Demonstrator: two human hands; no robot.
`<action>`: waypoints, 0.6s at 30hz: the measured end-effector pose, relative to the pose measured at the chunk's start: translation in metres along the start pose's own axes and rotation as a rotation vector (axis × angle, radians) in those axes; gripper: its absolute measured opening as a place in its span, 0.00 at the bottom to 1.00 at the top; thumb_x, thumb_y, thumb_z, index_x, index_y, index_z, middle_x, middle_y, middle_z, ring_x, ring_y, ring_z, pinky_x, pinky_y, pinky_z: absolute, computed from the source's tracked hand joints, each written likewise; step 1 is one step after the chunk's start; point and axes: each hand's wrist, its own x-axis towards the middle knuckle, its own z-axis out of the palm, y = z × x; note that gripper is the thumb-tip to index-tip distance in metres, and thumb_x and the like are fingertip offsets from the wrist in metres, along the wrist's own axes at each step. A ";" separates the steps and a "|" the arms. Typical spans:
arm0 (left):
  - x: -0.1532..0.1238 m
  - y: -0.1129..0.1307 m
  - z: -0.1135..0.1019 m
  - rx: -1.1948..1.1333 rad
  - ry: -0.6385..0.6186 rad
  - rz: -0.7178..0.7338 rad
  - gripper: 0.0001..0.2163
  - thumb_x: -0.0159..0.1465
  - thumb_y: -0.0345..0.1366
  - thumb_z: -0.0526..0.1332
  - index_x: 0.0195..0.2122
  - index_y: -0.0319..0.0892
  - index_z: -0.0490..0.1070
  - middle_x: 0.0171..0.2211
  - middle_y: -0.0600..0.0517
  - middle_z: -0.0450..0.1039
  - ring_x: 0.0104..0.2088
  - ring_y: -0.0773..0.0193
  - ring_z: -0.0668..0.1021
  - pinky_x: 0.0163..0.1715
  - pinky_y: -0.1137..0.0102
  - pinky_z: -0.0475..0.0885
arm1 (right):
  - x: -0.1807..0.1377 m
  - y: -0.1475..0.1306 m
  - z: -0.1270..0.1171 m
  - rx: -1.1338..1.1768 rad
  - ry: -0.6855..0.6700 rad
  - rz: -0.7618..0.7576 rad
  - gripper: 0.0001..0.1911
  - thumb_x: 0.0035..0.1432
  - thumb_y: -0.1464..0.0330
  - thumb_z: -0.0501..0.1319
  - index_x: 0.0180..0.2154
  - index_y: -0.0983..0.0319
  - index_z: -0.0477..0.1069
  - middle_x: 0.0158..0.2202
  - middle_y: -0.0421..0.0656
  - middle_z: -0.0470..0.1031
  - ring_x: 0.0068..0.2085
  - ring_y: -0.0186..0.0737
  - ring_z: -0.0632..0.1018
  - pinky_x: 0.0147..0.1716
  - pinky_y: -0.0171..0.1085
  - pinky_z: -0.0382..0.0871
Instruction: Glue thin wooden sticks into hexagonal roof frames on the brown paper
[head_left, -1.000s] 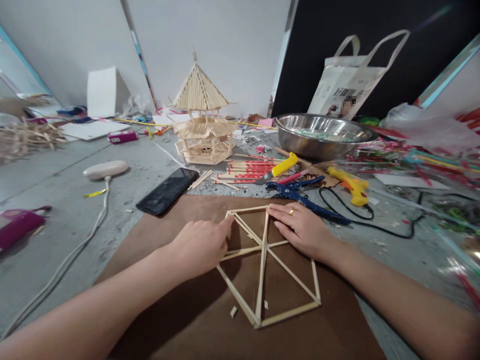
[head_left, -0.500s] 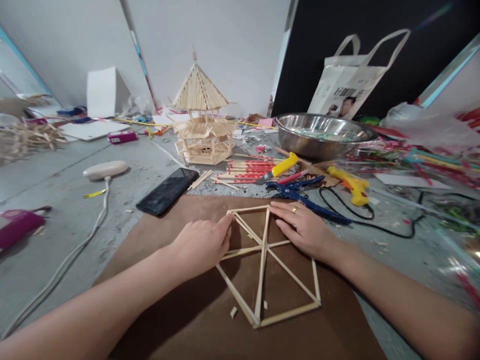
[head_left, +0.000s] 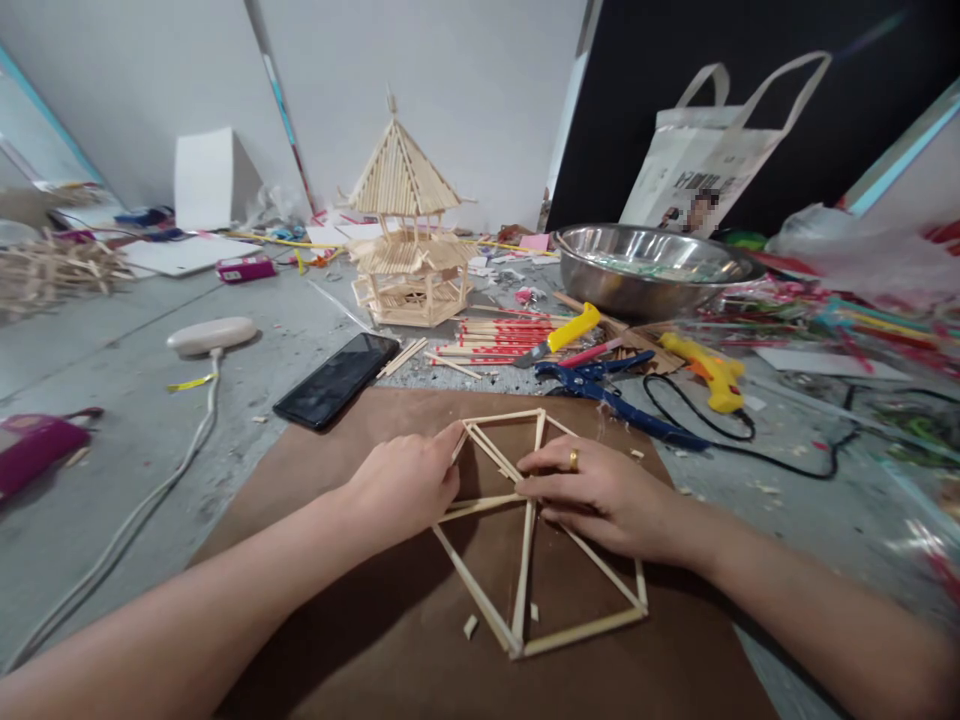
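Observation:
A hexagonal frame of thin wooden sticks (head_left: 523,560), with spokes meeting at its middle, lies on a brown sheet (head_left: 360,630). My left hand (head_left: 405,490) is on its far-left corner, index fingertip pressed down there and the other fingers curled; what lies under them is hidden. Over the frame's right half, my right hand (head_left: 607,495) wears a ring and has its fingers stretched out and somewhat apart. Its fingertips touch the sticks at the centre joint, covering it and part of the right-hand spokes. Small wood chips (head_left: 470,627) lie by the near sticks.
Beyond the sheet are a black phone (head_left: 336,382), red-marked sticks (head_left: 487,340), a yellow-handled knife (head_left: 574,328), blue pliers (head_left: 600,390) and a yellow glue gun (head_left: 712,375) with its cord. Behind stand a stick pavilion model (head_left: 409,230) and a metal basin (head_left: 652,285).
My right hand has moved from the frame's far-right corner toward me, onto the centre joint. My left hand stays at the far-left corner. The view has shifted slightly.

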 end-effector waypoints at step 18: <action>0.000 0.001 0.001 0.000 0.005 0.020 0.19 0.57 0.34 0.45 0.52 0.46 0.50 0.29 0.48 0.72 0.28 0.56 0.75 0.24 0.67 0.65 | 0.002 -0.002 -0.001 0.070 0.000 0.040 0.09 0.53 0.70 0.52 0.38 0.62 0.65 0.39 0.45 0.68 0.42 0.37 0.66 0.43 0.38 0.60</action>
